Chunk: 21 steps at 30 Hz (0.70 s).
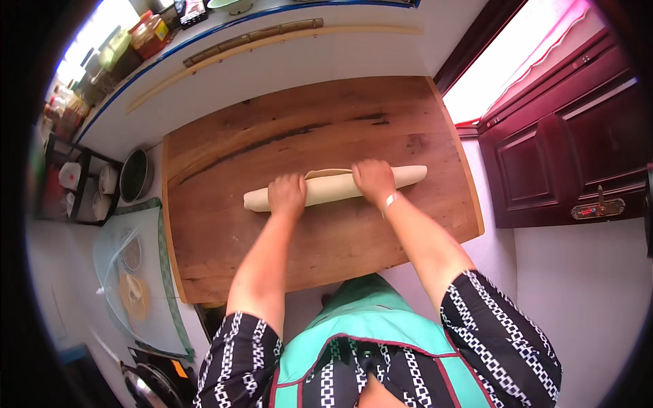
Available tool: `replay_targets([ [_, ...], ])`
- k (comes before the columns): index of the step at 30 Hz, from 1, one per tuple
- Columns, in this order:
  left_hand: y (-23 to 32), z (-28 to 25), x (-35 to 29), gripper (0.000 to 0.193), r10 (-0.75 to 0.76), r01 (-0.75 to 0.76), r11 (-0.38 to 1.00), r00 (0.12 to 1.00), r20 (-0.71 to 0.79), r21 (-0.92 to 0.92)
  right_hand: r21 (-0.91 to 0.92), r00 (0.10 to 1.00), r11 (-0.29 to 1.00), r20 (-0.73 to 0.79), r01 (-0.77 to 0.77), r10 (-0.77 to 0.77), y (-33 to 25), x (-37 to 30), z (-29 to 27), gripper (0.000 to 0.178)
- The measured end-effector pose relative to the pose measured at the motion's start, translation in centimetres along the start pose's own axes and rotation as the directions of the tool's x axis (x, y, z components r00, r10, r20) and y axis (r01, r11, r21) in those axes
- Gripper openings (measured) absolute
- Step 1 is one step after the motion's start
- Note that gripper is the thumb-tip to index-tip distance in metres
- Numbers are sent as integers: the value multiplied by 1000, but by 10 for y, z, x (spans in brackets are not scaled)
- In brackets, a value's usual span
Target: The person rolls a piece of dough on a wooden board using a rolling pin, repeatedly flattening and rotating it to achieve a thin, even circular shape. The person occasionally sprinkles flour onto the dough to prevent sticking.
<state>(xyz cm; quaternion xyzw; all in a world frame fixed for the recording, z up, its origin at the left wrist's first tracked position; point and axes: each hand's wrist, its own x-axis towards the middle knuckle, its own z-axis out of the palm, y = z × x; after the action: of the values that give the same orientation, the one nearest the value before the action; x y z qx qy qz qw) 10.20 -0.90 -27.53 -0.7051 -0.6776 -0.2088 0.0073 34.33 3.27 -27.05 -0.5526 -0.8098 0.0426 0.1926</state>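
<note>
A long, pale roll of dough [331, 191] lies across the wooden board [238, 245], its right end a little farther off than its left. Along its far side, between my hands, a thin flap of the sheet stands loose. My left hand [288, 195] is closed over the left part of the roll, fingers curled down its far side. Farther right, my right hand [375, 181] grips the roll the same way, a light band on its wrist. Whether a rolling pin is inside the dough cannot be seen.
Left of the board stand a metal bowl [137, 175], a black rack [85, 180] and a mesh food cover [112, 262] over some dishes. Jars [148, 34] line the ledge behind. A dark red door [564, 143] is at the right; a pan [146, 387] sits lower left.
</note>
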Motion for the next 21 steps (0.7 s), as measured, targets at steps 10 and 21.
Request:
replay_targets([
  [10, -28, 41, 94, 15, -31, 22, 995, 995, 98, 93, -185, 977, 980, 183, -75, 110, 32, 91, 22, 23],
  [21, -54, 64, 174, 22, -15, 4, 991, 997, 76, 133, -53, 999, 998, 35, 37, -35, 69, 180, 42, 21],
])
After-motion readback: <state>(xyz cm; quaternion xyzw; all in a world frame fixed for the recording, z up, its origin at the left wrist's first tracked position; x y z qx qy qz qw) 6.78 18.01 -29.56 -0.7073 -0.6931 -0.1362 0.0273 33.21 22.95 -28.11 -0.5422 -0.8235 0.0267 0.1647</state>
